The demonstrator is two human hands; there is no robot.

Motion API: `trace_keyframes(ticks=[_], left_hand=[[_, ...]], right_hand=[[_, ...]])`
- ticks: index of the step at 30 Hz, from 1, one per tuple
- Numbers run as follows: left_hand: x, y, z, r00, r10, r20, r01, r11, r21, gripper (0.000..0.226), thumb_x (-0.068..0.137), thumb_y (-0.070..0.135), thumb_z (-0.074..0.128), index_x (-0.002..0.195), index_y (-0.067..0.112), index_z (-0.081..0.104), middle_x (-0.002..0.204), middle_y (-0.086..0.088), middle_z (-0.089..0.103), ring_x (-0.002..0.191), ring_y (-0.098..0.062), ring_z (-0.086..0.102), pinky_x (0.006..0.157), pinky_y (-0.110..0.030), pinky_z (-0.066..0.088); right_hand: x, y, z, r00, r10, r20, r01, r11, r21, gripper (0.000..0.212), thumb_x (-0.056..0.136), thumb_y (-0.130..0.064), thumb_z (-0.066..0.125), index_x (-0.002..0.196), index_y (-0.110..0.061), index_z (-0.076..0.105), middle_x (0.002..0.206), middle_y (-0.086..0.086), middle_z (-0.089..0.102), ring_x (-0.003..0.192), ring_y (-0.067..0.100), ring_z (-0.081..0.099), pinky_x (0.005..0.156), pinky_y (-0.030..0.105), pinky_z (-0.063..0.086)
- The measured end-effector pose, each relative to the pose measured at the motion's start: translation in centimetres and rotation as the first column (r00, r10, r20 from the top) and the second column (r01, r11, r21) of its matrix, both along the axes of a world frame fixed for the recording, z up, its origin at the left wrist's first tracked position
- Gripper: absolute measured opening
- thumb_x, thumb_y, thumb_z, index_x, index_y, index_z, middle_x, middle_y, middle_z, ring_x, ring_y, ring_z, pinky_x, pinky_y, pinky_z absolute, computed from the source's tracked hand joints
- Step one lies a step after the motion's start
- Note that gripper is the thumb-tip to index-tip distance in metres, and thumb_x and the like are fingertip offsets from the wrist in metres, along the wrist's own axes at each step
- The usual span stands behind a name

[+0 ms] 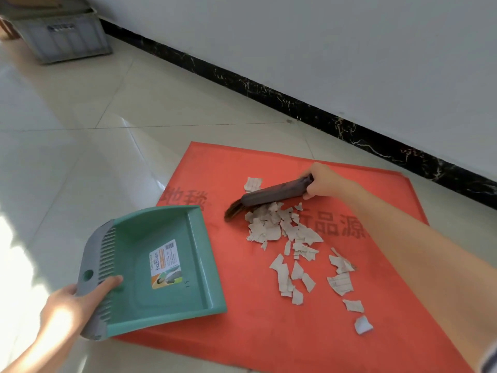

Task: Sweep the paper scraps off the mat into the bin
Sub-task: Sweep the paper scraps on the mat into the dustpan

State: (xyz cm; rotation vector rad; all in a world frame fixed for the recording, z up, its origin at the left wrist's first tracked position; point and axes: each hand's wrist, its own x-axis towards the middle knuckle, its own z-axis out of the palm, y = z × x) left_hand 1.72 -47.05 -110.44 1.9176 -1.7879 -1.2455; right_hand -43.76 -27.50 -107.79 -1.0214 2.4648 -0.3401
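place: plain indoor room, home-ish, can't say for sure | floor: glossy cream tiles | wall: white, black marble-look skirting | corner: grey plastic crate | red mat on the tiles

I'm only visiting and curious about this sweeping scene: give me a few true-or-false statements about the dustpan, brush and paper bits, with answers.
1. The left hand grips the grey handle of the green plastic dustpan. True.
2. The torn paper scraps already lie in the dustpan. False: they lie on the red mat.
3. The right hand holds the dark grey hand brush at the far edge of the scraps. True.
4. The dustpan lies wholly on the mat. False: its handle end is over the pale floor tiles.
5. The grey plastic crate stands on the mat. False: it stands off the mat, by the wall.
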Motion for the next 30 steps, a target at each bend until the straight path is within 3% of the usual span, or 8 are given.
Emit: trace_keyframes(ticks=[3, 7, 11, 14, 17, 22, 25, 30], left_hand=[[-0.9, 0.4, 0.4, 1.0, -0.029, -0.008, 0.028, 0.999, -0.031, 0.038, 0.069, 0.036, 0.084, 0.082, 0.007, 0.064, 0.067, -0.013, 0.066, 0.063, -0.03, 0.065, 0.058, -0.037, 0.054], [-1.6, 0.9, 1.0, 0.998, -0.063, -0.011, 0.063, 0.998, -0.014, 0.042, 0.072, 0.034, 0.082, 0.089, -0.002, 0.067, 0.063, -0.012, 0.064, 0.055, -0.025, 0.062, 0.026, -0.024, 0.039], [-2.1, 0.5, 1.0, 0.995, -0.097, -0.023, 0.096, 0.995, -0.023, 0.043, 0.073, 0.037, 0.081, 0.091, -0.001, 0.069, 0.063, -0.011, 0.065, 0.056, -0.024, 0.062, 0.043, -0.027, 0.04], [-2.3, 0.2, 0.8, 0.992, -0.116, -0.051, 0.115, 0.993, -0.023, 0.042, 0.073, 0.037, 0.08, 0.091, 0.001, 0.068, 0.065, -0.011, 0.066, 0.056, -0.023, 0.063, 0.04, -0.027, 0.041], [-2.6, 0.1, 0.4, 0.989, -0.117, -0.094, 0.116, 0.993, -0.016, 0.035, 0.074, 0.034, 0.081, 0.087, 0.004, 0.068, 0.063, -0.008, 0.066, 0.054, -0.022, 0.064, 0.029, -0.022, 0.041], [-2.7, -0.6, -0.5, 0.987, -0.112, -0.114, 0.109, 0.994, -0.03, 0.032, 0.071, 0.037, 0.082, 0.082, 0.012, 0.067, 0.066, -0.006, 0.07, 0.055, -0.023, 0.068, 0.045, -0.025, 0.046], [-2.2, -1.4, -0.7, 0.99, -0.102, -0.1, 0.096, 0.994, -0.058, 0.033, 0.07, 0.038, 0.083, 0.081, 0.013, 0.066, 0.068, -0.007, 0.071, 0.056, -0.024, 0.069, 0.05, -0.025, 0.049], [-1.5, -2.1, -1.4, 0.995, -0.088, -0.055, 0.084, 0.994, -0.072, 0.034, 0.069, 0.041, 0.083, 0.079, 0.015, 0.064, 0.069, -0.006, 0.07, 0.059, -0.024, 0.069, 0.052, -0.025, 0.05]], right_hand=[[0.3, 2.4, 0.6, 0.999, 0.034, 0.005, -0.034, 0.998, 0.051, 0.039, 0.071, -0.003, 0.081, 0.108, -0.01, 0.073, 0.07, 0.003, 0.065, 0.061, 0.013, 0.055, 0.049, 0.022, 0.041], [0.8, 5.1, 1.7, 1.0, 0.01, 0.005, -0.01, 1.0, 0.028, 0.043, 0.069, -0.005, 0.083, 0.111, -0.01, 0.072, 0.098, 0.007, 0.071, 0.093, 0.026, 0.064, 0.076, 0.035, 0.053], [-0.2, 5.7, 4.5, 0.992, -0.121, 0.044, 0.125, 0.985, -0.115, 0.045, 0.068, -0.005, 0.084, 0.11, -0.014, 0.073, 0.093, 0.003, 0.071, 0.087, 0.022, 0.065, 0.072, 0.027, 0.046], [-1.0, 3.5, 5.7, 0.969, -0.244, -0.034, 0.227, 0.938, -0.262, 0.05, 0.068, -0.008, 0.085, 0.116, -0.012, 0.07, 0.103, 0.009, 0.069, 0.099, 0.025, 0.063, 0.084, 0.029, 0.047], [-0.2, -0.2, 4.2, 0.934, -0.31, -0.175, 0.244, 0.916, -0.318, 0.037, 0.075, 0.001, 0.072, 0.106, -0.02, 0.073, 0.09, 0.007, 0.069, 0.093, 0.026, 0.062, 0.086, 0.038, 0.05], [2.5, -4.7, -2.3, 0.85, -0.434, -0.298, 0.377, 0.897, -0.23, 0.032, 0.082, 0.003, 0.059, 0.102, -0.019, 0.071, 0.096, 0.01, 0.068, 0.103, 0.034, 0.058, 0.11, 0.061, 0.023], [3.0, -5.4, -4.2, 0.918, -0.352, -0.183, 0.325, 0.932, -0.161, 0.027, 0.078, 0.001, 0.063, 0.097, -0.016, 0.072, 0.091, 0.011, 0.069, 0.1, 0.035, 0.06, 0.103, 0.058, 0.035], [1.6, -5.0, -1.0, 0.978, -0.182, -0.099, 0.183, 0.983, 0.002, 0.028, 0.068, -0.004, 0.081, 0.095, -0.002, 0.073, 0.081, 0.011, 0.065, 0.083, 0.031, 0.063, 0.071, 0.034, 0.049]])
